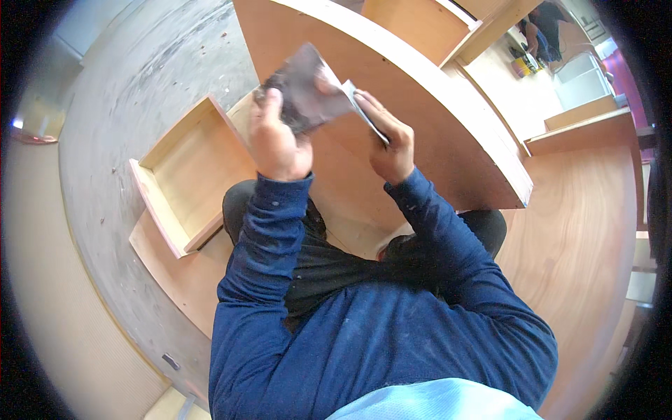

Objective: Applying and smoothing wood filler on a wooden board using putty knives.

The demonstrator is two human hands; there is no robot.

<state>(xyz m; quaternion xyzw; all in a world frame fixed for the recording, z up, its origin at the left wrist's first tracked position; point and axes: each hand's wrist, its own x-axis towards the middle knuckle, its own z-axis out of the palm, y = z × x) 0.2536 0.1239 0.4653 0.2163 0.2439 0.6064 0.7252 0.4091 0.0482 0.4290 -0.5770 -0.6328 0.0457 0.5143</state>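
Observation:
My left hand (276,143) grips a dark grey flat plate (297,87) by its near left edge, thumb on top. A pinkish patch shows near the plate's far right side; motion blur hides its detail. My right hand (394,143) is closed around a thin, flat, pale-edged putty knife (369,117). Its blade meets the plate's right edge, as far as the blur lets me see. Both hands are raised in front of a large curved wooden panel (434,126), whose pale edge runs down to the right.
A shallow wooden drawer (192,175) lies at the left on a wooden board (175,280). Grey concrete floor (112,168) stretches beyond. Another wooden panel (574,259) stands at the right. Farther back are a yellow container (521,67) and a white box (581,80). My bent knees flank the space below.

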